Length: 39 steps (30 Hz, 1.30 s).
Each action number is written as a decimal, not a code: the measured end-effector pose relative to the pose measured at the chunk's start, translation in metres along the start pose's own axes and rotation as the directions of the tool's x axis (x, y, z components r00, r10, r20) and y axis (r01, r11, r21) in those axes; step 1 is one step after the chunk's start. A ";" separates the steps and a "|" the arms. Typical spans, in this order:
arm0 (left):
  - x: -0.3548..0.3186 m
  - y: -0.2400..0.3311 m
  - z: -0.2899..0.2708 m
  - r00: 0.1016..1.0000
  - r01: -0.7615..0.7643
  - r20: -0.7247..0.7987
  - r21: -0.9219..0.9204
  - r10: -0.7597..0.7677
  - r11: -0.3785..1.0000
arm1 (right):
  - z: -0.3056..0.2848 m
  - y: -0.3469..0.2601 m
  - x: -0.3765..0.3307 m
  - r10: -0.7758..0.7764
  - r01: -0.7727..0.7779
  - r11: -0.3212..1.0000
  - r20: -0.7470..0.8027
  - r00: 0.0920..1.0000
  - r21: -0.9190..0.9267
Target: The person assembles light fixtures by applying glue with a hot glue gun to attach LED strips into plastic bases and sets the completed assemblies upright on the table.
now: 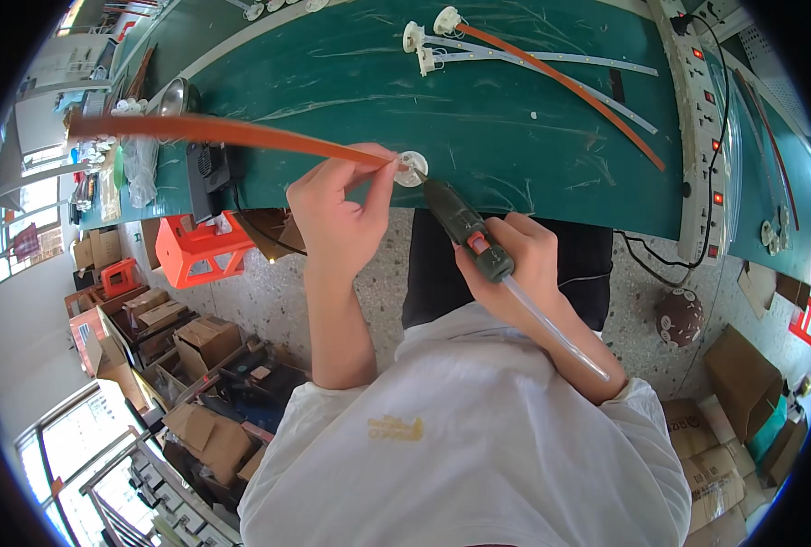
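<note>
Between the pinched thumb and fingers of my left hand [343,205] is an orange-brown strip [232,134], which stretches away to the left above the table. At the strip's right end sits a small round white plastic fitting [412,168], close by my fingertips. My right hand [519,264] is wrapped round a dark green hot glue gun [460,223] with an orange trigger. The gun's nozzle points at the white fitting; whether it touches cannot be made out. A clear glue stick [556,330] sticks out of the gun's rear, over my right forearm.
Several strips with white round ends [551,73] lie at the back right of the green table [332,100]. A power strip [694,137] with lit red switches runs along the right edge. A black device [209,178] stands left. An orange stool [203,251] and cardboard boxes [206,342] are below.
</note>
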State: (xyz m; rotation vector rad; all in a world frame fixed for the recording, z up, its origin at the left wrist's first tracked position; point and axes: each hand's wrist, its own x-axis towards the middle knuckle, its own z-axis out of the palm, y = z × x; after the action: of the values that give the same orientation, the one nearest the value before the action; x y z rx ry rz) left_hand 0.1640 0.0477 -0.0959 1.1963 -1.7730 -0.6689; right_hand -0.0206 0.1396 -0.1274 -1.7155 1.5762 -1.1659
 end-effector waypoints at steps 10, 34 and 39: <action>0.004 0.001 -0.002 0.999 0.035 0.036 0.010 -0.036 0.999 | 0.005 0.002 0.001 -0.027 0.027 1.000 -0.005 1.000 -0.004; 0.004 -0.001 -0.003 0.999 -0.005 0.054 0.026 0.003 1.000 | 0.007 0.000 0.001 -0.041 0.041 0.999 0.004 0.999 0.008; 0.003 0.001 -0.005 0.997 0.006 0.073 0.048 -0.010 0.999 | 0.008 0.000 0.001 -0.046 0.046 0.999 0.001 0.999 0.009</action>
State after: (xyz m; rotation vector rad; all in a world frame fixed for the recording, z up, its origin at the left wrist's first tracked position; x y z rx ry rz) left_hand 0.1673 0.0452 -0.0911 1.2255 -1.8551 -0.6865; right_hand -0.0133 0.1370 -0.1308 -1.7544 1.5357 -1.1920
